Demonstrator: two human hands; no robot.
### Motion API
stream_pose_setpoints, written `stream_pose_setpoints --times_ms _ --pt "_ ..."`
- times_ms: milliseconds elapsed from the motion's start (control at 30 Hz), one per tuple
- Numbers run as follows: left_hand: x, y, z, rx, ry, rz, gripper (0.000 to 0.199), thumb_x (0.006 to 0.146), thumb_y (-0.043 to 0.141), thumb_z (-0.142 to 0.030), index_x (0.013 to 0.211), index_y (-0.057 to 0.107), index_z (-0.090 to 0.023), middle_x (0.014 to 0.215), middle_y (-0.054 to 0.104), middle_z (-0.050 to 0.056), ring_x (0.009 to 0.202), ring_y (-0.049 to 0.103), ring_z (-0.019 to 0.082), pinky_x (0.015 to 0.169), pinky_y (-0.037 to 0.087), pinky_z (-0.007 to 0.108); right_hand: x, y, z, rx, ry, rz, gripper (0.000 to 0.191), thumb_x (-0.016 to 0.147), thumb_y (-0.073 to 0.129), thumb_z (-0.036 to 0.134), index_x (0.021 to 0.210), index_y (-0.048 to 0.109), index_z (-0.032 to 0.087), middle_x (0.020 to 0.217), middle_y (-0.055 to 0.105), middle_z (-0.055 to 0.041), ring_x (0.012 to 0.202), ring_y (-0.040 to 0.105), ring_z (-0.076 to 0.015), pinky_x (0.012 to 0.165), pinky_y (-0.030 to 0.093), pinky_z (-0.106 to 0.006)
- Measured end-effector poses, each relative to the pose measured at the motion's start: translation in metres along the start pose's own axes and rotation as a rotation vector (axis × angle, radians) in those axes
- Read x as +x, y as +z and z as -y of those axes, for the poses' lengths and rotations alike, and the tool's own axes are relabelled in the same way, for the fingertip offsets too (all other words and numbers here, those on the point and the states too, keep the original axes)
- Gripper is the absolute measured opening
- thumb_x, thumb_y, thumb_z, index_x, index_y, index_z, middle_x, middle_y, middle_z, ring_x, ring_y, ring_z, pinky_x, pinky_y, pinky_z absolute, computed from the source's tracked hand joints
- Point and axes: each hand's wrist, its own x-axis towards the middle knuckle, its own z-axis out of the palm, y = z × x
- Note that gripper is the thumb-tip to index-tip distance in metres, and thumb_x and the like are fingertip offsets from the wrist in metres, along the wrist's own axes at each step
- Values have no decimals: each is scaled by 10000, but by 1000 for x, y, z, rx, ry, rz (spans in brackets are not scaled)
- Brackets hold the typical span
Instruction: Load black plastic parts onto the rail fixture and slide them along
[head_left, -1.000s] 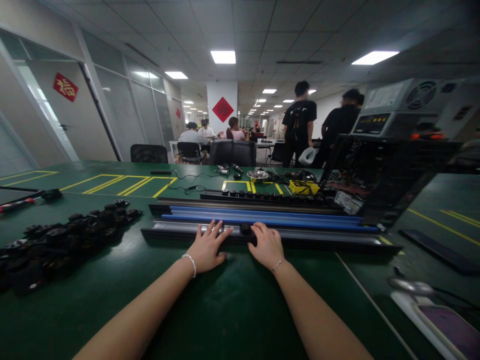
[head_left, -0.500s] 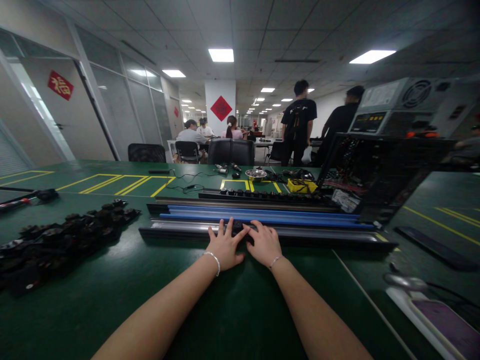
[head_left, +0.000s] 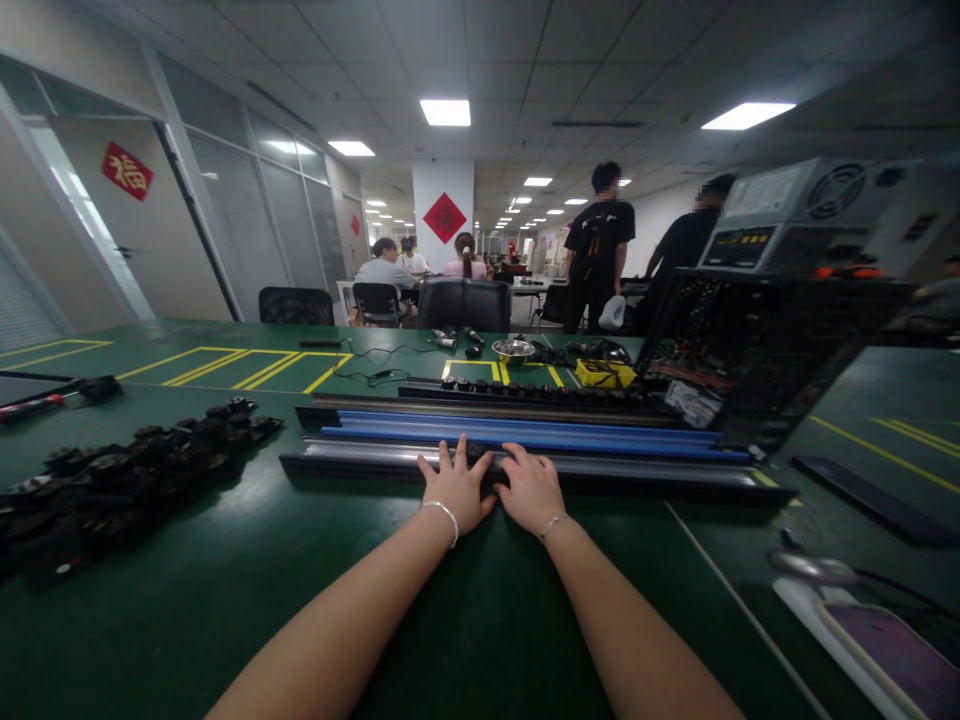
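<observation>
My left hand point(head_left: 457, 492) lies over the near edge of a long black rail point(head_left: 352, 465), its fingers spread. A small black part point(head_left: 477, 450) sits at the rail, by the left index finger and mostly hidden. My right hand point(head_left: 531, 488) rests close beside it on the same rail, fingers slightly bent and apart, thumb near the left thumb. Whether the fingertips press on the small part cannot be made out. Directly behind runs a blue strip point(head_left: 600, 437), parallel to the rail.
Many black parts point(head_left: 150, 470) lie heaped on the green table point(head_left: 225, 620) at left. A row of black parts point(head_left: 525, 388) stands behind the rails. An open computer case point(head_left: 757, 350), a yellow box point(head_left: 604, 373), a metal bowl point(head_left: 514, 349) and a phone point(head_left: 892, 650) are about. People stand beyond.
My left hand has shifted slightly right, its thumb now nearer my right thumb. My right hand stays nearly in place. The view has moved a little.
</observation>
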Motion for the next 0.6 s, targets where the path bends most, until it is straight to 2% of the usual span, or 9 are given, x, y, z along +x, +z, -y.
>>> stream_pose_setpoints --times_ms 200,300,600 --pt "0 -1 1 13 2 30 693 716 479 -559 1348 266 -368 1486 117 126 1299 128 453 878 100 747 1 0 1 -26 20 -20 197 726 568 282 910 597 222 1398 339 -26 1143 383 -227 915 284 -413" --pt "-1 -2 0 48 -3 39 696 719 472 -564 1351 251 -371 1488 113 118 1308 128 431 898 119 726 2 0 1 -26 29 -18 208 707 600 277 906 606 219 1382 364 -30 1176 334 -241 926 284 -412" --pt "-3 -2 1 74 12 -31 650 732 485 -520 1333 290 -369 1464 208 121 1315 194 355 948 175 651 4 1 -1 -10 6 -28 203 683 627 261 880 626 210 1360 404 -42 1218 295 -250 978 252 -413"
